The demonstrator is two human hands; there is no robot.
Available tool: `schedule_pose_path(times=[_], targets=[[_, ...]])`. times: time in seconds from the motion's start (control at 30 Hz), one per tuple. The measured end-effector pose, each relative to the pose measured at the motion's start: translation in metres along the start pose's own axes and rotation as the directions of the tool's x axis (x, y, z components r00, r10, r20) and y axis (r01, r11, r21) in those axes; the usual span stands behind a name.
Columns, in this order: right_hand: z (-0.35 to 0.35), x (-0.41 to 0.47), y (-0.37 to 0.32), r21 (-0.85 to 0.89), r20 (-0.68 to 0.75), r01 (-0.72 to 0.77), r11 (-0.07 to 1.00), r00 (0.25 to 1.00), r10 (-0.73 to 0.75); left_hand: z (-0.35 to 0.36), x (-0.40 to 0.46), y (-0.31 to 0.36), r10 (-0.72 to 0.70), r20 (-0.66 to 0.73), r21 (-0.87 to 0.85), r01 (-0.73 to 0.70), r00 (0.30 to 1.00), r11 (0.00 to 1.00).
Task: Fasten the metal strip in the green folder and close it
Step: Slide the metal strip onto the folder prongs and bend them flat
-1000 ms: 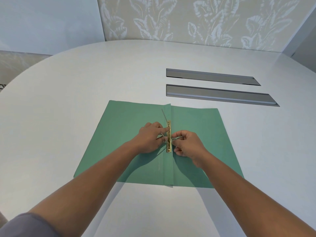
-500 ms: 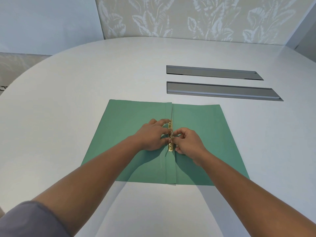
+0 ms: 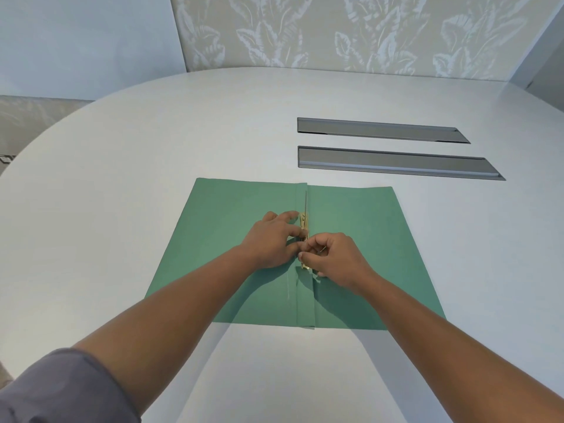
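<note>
Leaf-patterned wallpaper [image 3: 335, 32] runs behind a broad white table [image 3: 152, 154] with a rounded far edge. On the near middle of that table the green folder [image 3: 232, 215] lies spread open and flat, both covers down, its spine crease running straight away from the person. Along that crease sits the metal strip [image 3: 304, 222], a brass-coloured fastener bar, with a thin prong standing up from it toward the far end of the spine.

Both hands meet right over the strip. The left hand [image 3: 270, 241] lies palm-down on the left cover, fingers reaching across to press on the bar. The right hand [image 3: 334, 257] is curled on the other side, thumb and fingertips pinched together at the near part of the strip; they seem to be nipping a small piece of the fastener, though the fingers hide just what is gripped. The two hands touch, or all but touch, at the spine.

Bare forearms stretch in from the near edge, and a grey sleeve [image 3: 61, 389] covers the left upper arm. Farther back on the right, well apart from the folder, two long grey slots [image 3: 393, 163] are set into the tabletop, one behind the other.
</note>
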State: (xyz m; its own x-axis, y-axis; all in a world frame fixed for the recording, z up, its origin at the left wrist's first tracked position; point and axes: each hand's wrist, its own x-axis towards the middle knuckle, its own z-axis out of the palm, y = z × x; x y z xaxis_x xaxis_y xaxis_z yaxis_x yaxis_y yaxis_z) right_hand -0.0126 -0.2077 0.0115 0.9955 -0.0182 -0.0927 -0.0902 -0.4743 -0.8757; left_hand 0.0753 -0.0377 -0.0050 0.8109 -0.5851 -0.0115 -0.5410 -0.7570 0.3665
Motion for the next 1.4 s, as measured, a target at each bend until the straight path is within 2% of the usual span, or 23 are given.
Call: schedule_pose_path(times=[0.13, 0.27, 0.43, 0.7, 0.87, 1.07, 1.27, 1.4], targets=[[-0.002, 0.0, 0.001, -0.096, -0.089, 0.028, 0.995, 0.995, -0.036, 0.003, 0.0, 0.001, -0.012, -0.028, -0.014, 0.011, 1.0, 1.0], [-0.003, 0.0, 0.0, -0.214, -0.104, 0.017, 0.977, 0.994, -0.04, 0.003, 0.0, 0.001, -0.024, -0.034, -0.032, 0.023, 0.999, 0.999], [-0.004, -0.004, -0.003, -0.401, -0.009, 0.054, 0.914, 0.998, -0.063, 0.001, 0.0, 0.003, -0.042, -0.034, -0.057, 0.04, 0.999, 0.998], [-0.01, -0.007, -0.004, -0.537, 0.135, 0.174, 0.825, 0.984, -0.119, 0.001, 0.0, 0.006, -0.075, -0.035, -0.052, 0.073, 0.997, 0.996], [-0.007, -0.007, -0.009, -0.564, 0.143, 0.195, 0.802, 0.98, -0.137, 0.002, 0.0, 0.007, -0.084, -0.051, -0.028, 0.083, 0.995, 0.996], [0.01, -0.012, -0.014, -0.523, 0.042, 0.137, 0.841, 0.99, -0.135, 0.002, 0.0, 0.007, -0.088, -0.053, -0.027, 0.086, 0.995, 0.996], [0.018, -0.017, -0.014, -0.632, 0.047, 0.18, 0.754, 0.98, -0.195, 0.004, 0.001, 0.005, -0.078, -0.054, -0.019, 0.077, 0.995, 0.997], [0.018, -0.019, -0.01, -0.637, 0.067, 0.227, 0.736, 0.968, -0.241, 0.004, 0.001, 0.004, -0.072, -0.052, -0.022, 0.071, 0.996, 0.997]])
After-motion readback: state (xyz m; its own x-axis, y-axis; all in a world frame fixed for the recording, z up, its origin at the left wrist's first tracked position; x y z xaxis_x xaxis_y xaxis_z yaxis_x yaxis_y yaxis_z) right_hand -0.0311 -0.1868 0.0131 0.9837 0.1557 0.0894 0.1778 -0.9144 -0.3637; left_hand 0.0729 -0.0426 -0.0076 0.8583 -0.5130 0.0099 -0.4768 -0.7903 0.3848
